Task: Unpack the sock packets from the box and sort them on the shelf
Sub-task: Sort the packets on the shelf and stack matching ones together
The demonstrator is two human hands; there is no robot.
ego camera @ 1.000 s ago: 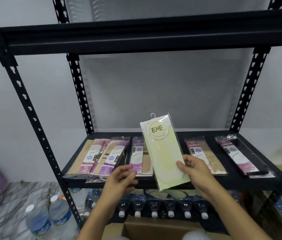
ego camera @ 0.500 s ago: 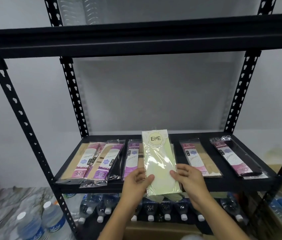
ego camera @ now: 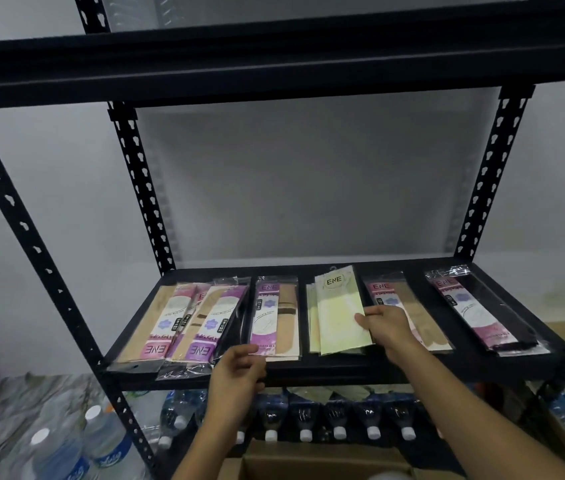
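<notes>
Placing step: the right hand [ego camera: 383, 327] pinches the yellow packet [ego camera: 338, 313] by its right edge, flat on its stack midway along the shelf [ego camera: 339, 370], left hand [ego camera: 236, 372] loosely curled, empty, at the near rim; next, let go and reach for the box [ego camera: 308, 459]

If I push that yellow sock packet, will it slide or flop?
Probably slides: the yellow sock packet has a glossy plastic sleeve and lies on a matching pile. Likely light and bendy, being thin; the right hand touches only its edge.
</notes>
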